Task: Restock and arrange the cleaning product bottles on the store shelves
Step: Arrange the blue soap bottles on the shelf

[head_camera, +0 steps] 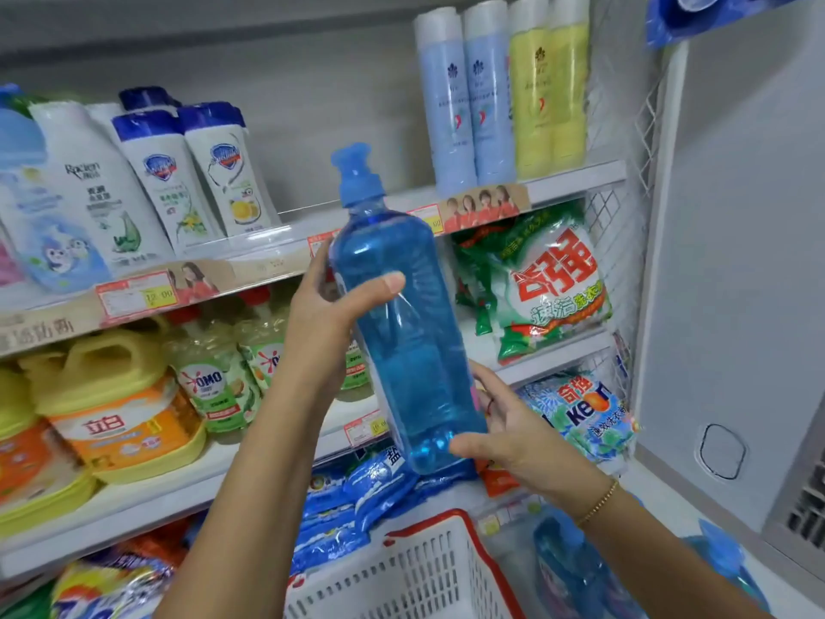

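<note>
A tall clear bottle of blue liquid [402,332] with a blue pump cap is held tilted in front of the shelves. My left hand [330,314] grips its upper body, thumb across the front. My right hand [504,426] holds the base from below and the right. The bottle hangs in the air in front of the middle shelf [553,355], beside a green and white detergent bag [540,288]. More blue bottles [571,569] lie low at the right.
The upper shelf [285,247] carries white body-wash bottles at left and tall blue and yellow bottles at right. Yellow jugs [116,404] and OMO bottles stand on the middle shelf's left. Blue detergent bags fill the lower shelf. A white basket with a red rim [428,569] sits below.
</note>
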### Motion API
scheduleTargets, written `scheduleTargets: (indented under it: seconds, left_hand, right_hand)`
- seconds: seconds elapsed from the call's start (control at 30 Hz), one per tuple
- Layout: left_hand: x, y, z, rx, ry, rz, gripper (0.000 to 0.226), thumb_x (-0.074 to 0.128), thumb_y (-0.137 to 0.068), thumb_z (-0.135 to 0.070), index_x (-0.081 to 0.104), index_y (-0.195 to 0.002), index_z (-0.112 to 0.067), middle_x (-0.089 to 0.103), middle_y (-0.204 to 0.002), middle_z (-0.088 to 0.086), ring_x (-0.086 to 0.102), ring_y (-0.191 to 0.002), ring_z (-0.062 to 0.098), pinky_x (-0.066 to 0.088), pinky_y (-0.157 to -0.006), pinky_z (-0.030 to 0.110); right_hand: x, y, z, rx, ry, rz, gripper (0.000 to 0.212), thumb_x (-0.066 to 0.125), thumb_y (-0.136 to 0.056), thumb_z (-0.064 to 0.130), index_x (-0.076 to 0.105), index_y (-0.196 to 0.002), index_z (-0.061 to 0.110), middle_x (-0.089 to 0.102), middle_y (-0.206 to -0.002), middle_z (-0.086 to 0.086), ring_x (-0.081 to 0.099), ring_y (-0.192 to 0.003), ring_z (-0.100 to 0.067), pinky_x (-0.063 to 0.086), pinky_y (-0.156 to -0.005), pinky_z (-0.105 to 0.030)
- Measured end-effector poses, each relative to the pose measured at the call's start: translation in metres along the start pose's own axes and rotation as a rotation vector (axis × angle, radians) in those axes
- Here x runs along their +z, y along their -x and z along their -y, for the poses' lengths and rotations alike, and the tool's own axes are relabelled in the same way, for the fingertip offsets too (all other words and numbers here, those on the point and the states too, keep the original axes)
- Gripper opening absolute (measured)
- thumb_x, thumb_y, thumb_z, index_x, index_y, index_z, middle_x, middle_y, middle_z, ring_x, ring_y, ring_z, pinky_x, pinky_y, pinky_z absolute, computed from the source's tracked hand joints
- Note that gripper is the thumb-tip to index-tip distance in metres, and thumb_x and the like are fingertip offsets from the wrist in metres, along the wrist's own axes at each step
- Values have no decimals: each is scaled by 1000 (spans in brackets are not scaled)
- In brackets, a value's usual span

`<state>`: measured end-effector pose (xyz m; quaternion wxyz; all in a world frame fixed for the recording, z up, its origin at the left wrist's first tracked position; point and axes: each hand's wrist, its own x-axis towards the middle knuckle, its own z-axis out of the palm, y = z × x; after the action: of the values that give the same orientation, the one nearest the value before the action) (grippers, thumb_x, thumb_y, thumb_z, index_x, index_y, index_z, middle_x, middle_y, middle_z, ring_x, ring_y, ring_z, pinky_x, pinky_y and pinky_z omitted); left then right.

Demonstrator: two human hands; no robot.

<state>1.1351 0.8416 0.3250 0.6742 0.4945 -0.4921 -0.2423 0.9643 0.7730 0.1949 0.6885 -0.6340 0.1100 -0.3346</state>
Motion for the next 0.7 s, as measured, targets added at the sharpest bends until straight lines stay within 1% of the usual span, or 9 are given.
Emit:
scheduleTargets:
  seconds: [0.13,0.23,0.27,0.33,0.4,0.5,0.57,0.63,0.7]
  left_hand:
    - [-1,-9,5,-70,172,-135,70,80,-64,-30,56,-128,-13,67,-120,5,67,-106,23,57,-83,36]
    - [2,-14,6,-105,261,-244,58,77,-75,-24,56,-128,-10,69,-118,6,69,-102,19,57,-73,27]
    - [4,-15,8,-122,269,-267,55,75,-78,-24,56,-127,-9,69,-117,6,69,-101,19,57,-71,26]
    - [7,-15,11,-150,269,-290,54,74,-79,-25,56,-127,-9,69,-116,5,69,-101,18,57,-71,26]
    - [11,-15,12,-155,247,-284,53,74,-79,-28,57,-125,-10,70,-115,4,69,-101,17,57,-75,29]
    - [15,-14,9,-156,196,-188,50,70,-79,-40,59,-121,-15,72,-109,-1,70,-99,13,57,-81,32]
    - [16,-13,7,-138,174,-90,44,63,-75,-48,64,-109,-20,74,-101,-6,70,-90,8,56,-81,31]
    - [11,-12,12,-115,118,-33,42,58,-74,-52,66,-102,-22,74,-95,-10,69,-86,4,52,-85,36]
    - [5,-12,21,-100,92,44,58,65,-70,-56,63,-113,-16,71,-103,-9,67,-94,6,50,-87,40]
  right_hand:
    - [15,4,1,-97,192,-206,97,88,-56,35,34,-135,51,47,-139,16,55,-121,-8,50,-97,-31]
    - [30,2,1,-183,471,-380,108,86,-56,49,20,-141,54,31,-145,22,42,-130,-1,44,-105,-34]
    - [33,0,1,-215,569,-416,108,84,-59,51,16,-143,52,25,-145,23,34,-130,9,39,-107,-25]
    - [35,-2,2,-257,692,-472,106,81,-64,48,15,-147,42,24,-143,22,23,-121,26,28,-100,-1]
    - [31,-3,3,-278,721,-497,101,83,-66,42,23,-147,31,33,-140,11,27,-117,26,27,-91,6]
    - [21,0,7,-340,659,-520,94,86,-62,36,35,-141,31,45,-132,10,41,-121,10,39,-92,-5]
    - [16,2,10,-363,471,-492,90,88,-62,22,40,-137,33,54,-127,14,54,-118,-5,50,-90,-20]
    - [10,2,14,-360,232,-403,87,85,-64,6,42,-136,27,61,-121,12,61,-113,-13,53,-86,-24]
    - [0,0,13,-348,72,-319,82,83,-66,12,42,-137,20,63,-122,5,61,-114,-17,53,-87,-26]
